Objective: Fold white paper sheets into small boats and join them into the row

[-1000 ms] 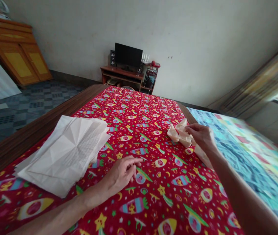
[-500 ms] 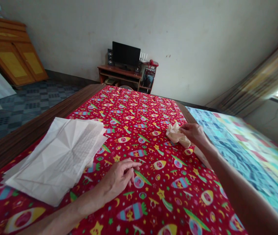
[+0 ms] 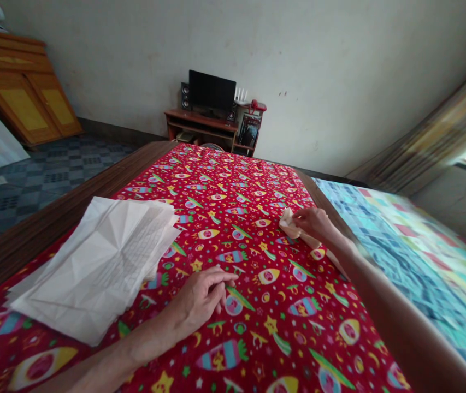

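Note:
My right hand [image 3: 317, 225] reaches over a folded piece of cream paper [image 3: 287, 221] near the cloth's right edge, its fingers pinched at the paper and covering part of it. The folds stand up in small peaks. My left hand [image 3: 206, 289] lies on the red patterned cloth [image 3: 265, 338], fingers loosely stretched and holding nothing. To its left is a stack of creased whitish paper sheets [image 3: 97, 262], some with faint grid lines showing on them.
A dark wooden border [image 3: 64, 204] runs along the cloth's left side. On the right lies a blue patterned cover [image 3: 364, 245]. A desk [image 3: 200, 121] with a monitor [image 3: 212, 90] stands by the far wall, and a wooden cabinet [image 3: 23, 93] at far left.
My right hand has shifted slightly left, further over the folded paper, and now hides more of it. My left hand and the stack of sheets stay in place.

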`<action>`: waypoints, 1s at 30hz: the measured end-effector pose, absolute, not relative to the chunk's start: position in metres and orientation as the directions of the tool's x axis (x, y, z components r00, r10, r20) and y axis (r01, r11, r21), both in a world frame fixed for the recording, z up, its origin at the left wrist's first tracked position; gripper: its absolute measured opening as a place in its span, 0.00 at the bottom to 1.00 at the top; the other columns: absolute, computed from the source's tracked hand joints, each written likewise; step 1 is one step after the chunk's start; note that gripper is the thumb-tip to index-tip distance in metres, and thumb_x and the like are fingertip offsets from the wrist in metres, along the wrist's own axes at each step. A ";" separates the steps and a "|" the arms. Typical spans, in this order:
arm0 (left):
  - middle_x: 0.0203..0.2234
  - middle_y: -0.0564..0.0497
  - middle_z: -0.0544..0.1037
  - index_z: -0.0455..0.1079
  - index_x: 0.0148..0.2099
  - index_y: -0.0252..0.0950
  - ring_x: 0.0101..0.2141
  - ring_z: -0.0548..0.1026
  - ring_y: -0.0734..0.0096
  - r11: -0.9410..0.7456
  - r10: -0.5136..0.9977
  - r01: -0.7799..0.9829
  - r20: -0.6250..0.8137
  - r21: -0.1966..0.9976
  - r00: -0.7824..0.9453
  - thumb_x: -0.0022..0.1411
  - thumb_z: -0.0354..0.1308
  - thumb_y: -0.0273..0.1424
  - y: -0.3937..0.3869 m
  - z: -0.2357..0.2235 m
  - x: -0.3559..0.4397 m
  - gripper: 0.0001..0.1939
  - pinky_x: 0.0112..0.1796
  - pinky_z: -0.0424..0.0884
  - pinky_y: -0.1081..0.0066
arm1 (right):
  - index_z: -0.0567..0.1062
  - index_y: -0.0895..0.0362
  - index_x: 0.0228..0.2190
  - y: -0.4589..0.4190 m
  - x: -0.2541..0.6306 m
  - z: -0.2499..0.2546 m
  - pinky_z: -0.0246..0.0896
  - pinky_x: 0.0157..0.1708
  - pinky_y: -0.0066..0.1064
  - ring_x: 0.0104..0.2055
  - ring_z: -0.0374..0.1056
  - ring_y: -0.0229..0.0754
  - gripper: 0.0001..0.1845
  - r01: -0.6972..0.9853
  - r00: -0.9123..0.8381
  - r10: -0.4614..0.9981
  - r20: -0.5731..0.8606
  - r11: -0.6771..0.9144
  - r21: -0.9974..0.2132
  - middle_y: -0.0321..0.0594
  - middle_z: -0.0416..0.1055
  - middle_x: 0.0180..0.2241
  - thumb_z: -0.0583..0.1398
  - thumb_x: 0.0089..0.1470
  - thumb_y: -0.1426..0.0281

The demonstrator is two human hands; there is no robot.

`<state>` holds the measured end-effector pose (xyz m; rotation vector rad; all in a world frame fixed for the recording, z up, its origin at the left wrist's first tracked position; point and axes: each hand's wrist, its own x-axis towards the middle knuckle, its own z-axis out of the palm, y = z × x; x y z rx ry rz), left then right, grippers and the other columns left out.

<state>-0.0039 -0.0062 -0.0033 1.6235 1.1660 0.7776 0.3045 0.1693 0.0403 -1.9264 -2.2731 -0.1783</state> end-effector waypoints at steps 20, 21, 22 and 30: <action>0.35 0.46 0.76 0.74 0.46 0.30 0.19 0.70 0.81 -0.243 0.918 0.337 0.104 0.910 0.383 0.62 0.44 0.27 -0.006 -0.016 -0.004 0.19 0.23 0.67 0.79 | 0.79 0.60 0.28 0.183 0.277 0.021 0.51 0.23 0.27 0.25 0.68 0.40 0.14 0.976 -0.129 0.992 0.006 0.125 0.177 0.46 0.74 0.26 0.54 0.50 0.71; 0.34 0.46 0.76 0.74 0.46 0.31 0.20 0.70 0.81 -0.249 0.918 0.337 0.110 0.908 0.380 0.62 0.44 0.27 -0.006 -0.016 -0.004 0.19 0.23 0.67 0.79 | 0.79 0.60 0.28 0.183 0.277 0.021 0.52 0.23 0.27 0.26 0.68 0.40 0.13 0.976 -0.131 0.991 -0.002 0.129 0.176 0.46 0.74 0.26 0.54 0.50 0.71; 0.34 0.46 0.76 0.74 0.46 0.31 0.20 0.70 0.81 -0.254 0.917 0.337 0.116 0.906 0.381 0.62 0.44 0.27 -0.006 -0.016 -0.004 0.19 0.23 0.67 0.79 | 0.79 0.60 0.28 0.184 0.277 0.021 0.52 0.23 0.27 0.26 0.68 0.40 0.13 0.975 -0.136 0.991 -0.008 0.136 0.174 0.46 0.74 0.27 0.54 0.50 0.72; 0.34 0.48 0.74 0.74 0.45 0.32 0.18 0.69 0.82 -0.170 0.921 0.296 0.044 0.940 0.388 0.62 0.44 0.29 -0.008 -0.014 -0.003 0.18 0.22 0.66 0.79 | 0.79 0.61 0.32 0.180 0.275 0.023 0.55 0.26 0.26 0.29 0.69 0.41 0.14 0.968 -0.177 0.984 -0.004 0.175 0.178 0.47 0.75 0.28 0.54 0.51 0.71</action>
